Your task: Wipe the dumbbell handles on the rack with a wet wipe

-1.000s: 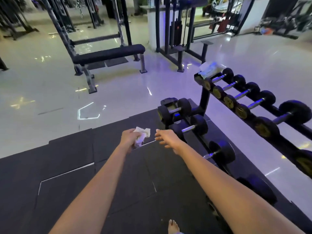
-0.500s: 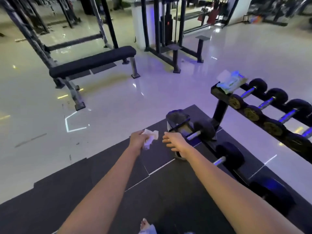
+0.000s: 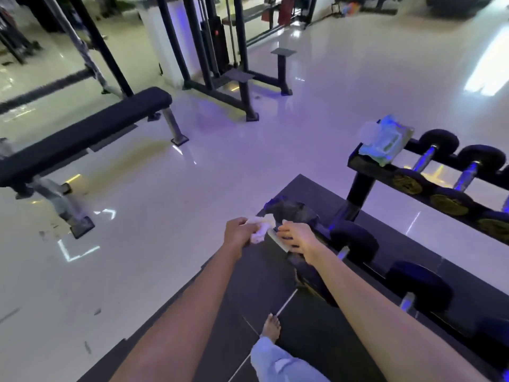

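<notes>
**Person poised to wipe the end dumbbell on a low rack**

The left hand [image 3: 239, 233] is closed round a crumpled white wet wipe [image 3: 260, 230], which it holds just beside the near end of a silver dumbbell handle [image 3: 276, 239]. The right hand [image 3: 298, 239] lies on top of that handle, fingers reaching towards the wipe. Motion blur makes it unclear whether they curl round the bar or only rest on it.

This dumbbell sits at the end of the lowest row of the rack [image 3: 359, 188], next to other black dumbbells [image 3: 355, 241]. To do the step well, the right hand would probably best steady one of the heads and leave the bar uncovered. The wipe could then wrap the handle and run its full length, with a twist to reach the underside.

The upper tier [image 3: 366, 165] carries more dumbbells and, at its end, a pack of wipes [image 3: 385, 142]. A padded bench [image 3: 82, 133] stands well apart on the glossy floor [image 3: 275, 161].
</notes>
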